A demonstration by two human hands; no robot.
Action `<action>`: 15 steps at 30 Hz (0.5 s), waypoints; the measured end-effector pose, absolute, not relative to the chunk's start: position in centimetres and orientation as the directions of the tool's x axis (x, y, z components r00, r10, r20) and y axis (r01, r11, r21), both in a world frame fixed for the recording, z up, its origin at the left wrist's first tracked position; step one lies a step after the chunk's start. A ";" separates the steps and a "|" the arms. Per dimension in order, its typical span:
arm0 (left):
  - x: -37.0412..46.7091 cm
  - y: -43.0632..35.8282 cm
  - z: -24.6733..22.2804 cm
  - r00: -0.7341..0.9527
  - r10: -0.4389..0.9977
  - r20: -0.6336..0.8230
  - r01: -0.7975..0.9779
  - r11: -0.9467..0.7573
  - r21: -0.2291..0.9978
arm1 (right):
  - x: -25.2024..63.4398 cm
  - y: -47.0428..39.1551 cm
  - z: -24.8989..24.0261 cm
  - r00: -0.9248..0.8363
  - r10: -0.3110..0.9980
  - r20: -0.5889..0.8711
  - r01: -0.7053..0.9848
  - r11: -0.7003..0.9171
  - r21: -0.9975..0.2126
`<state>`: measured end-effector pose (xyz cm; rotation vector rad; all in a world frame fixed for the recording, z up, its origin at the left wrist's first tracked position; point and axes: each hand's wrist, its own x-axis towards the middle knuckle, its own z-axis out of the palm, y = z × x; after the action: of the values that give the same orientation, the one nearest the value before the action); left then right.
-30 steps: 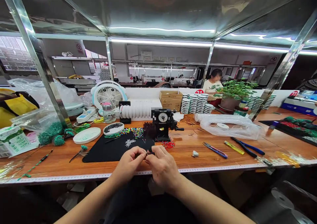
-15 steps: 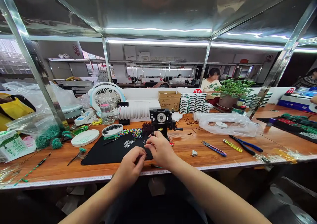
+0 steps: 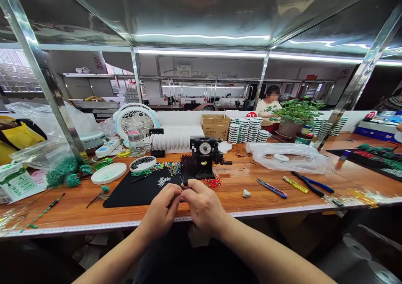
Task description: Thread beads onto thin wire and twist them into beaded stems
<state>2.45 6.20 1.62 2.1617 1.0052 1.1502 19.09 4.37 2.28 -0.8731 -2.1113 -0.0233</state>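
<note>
Left of the black machine [image 3: 205,160] we see a white dish [image 3: 103,182] with thin green bits in it, then a smaller dish [image 3: 153,165] with dark pieces. Behind the machine stands a cardboard box [image 3: 215,126]; to its right, a clear bag [image 3: 301,162] holds a white spool [image 3: 281,158], and farther back a pot [image 3: 287,128] holds a leafy plant [image 3: 297,111]. On the wooden table [image 3: 238,200], left of the machine, coloured beads [image 3: 171,168] and white bits [image 3: 163,181] lie on a black mat [image 3: 125,196]; right of it lie snips [image 3: 271,188] and pliers [image 3: 309,183]. Beyond, a co-worker [image 3: 266,108] sits. In front of the machine, our left hand [image 3: 161,206] and right hand [image 3: 205,206] meet, both pinched closed at a small dark piece [image 3: 182,187] between their fingertips, too small for us to make out.
</note>
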 end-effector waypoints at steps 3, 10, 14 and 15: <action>2.2 6.4 0.8 0.497 0.610 0.617 0.527 -0.777 0.344 | 19.1 6.2 3.3 -0.355 0.711 0.607 0.581 0.677 -0.453; 2.4 6.7 0.5 0.609 0.497 0.617 0.520 -0.839 0.163 | 19.0 9.5 3.6 -0.356 0.797 0.487 0.559 0.600 -0.573; 2.7 6.3 1.5 0.341 0.827 0.447 0.372 -0.556 0.744 | 19.3 7.4 3.1 -0.205 0.766 0.609 0.554 0.603 -0.573; 2.8 6.3 1.6 0.265 0.905 0.333 0.274 -0.401 0.874 | 19.4 6.6 2.8 -0.147 0.759 0.634 0.558 0.593 -0.581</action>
<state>2.84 6.29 1.56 1.8350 1.0708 1.1420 19.35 6.63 2.78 -1.0693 -1.8271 0.2542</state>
